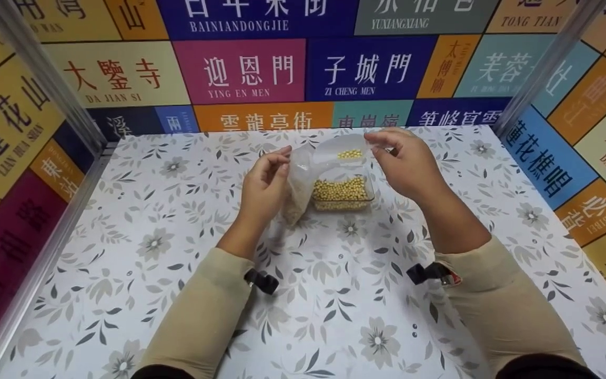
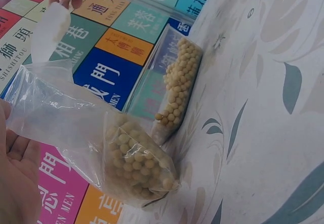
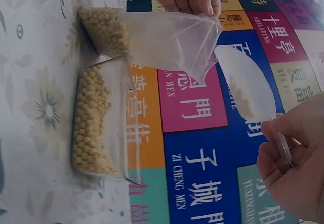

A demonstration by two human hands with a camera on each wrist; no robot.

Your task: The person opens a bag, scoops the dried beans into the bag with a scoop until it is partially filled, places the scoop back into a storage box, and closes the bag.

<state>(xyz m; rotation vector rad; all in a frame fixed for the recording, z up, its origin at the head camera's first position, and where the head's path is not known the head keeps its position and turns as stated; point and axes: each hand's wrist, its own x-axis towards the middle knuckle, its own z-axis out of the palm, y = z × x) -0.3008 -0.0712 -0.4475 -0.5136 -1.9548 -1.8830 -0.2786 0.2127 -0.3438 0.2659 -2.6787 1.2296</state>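
In the head view my left hand (image 1: 265,184) pinches the upper edge of a clear plastic bag (image 1: 299,179). Soybeans (image 2: 134,158) fill the bag's bottom, close to the tablecloth. My right hand (image 1: 405,164) grips the thin handle of a white scoop (image 3: 248,84), with some soybeans (image 1: 350,154) in its bowl. The scoop is raised, its tip right at the bag's mouth in the right wrist view. Beside the bag stands a clear rectangular container (image 1: 370,190), partly filled with soybeans (image 3: 91,133).
A white tablecloth (image 1: 177,295) with grey flowers and leaves covers the table. Behind it rises a wall of coloured panels (image 1: 240,68) with lettering. Metal posts (image 1: 53,79) stand at the back corners. Each sleeve carries a black strap (image 1: 262,281) near the wrist.
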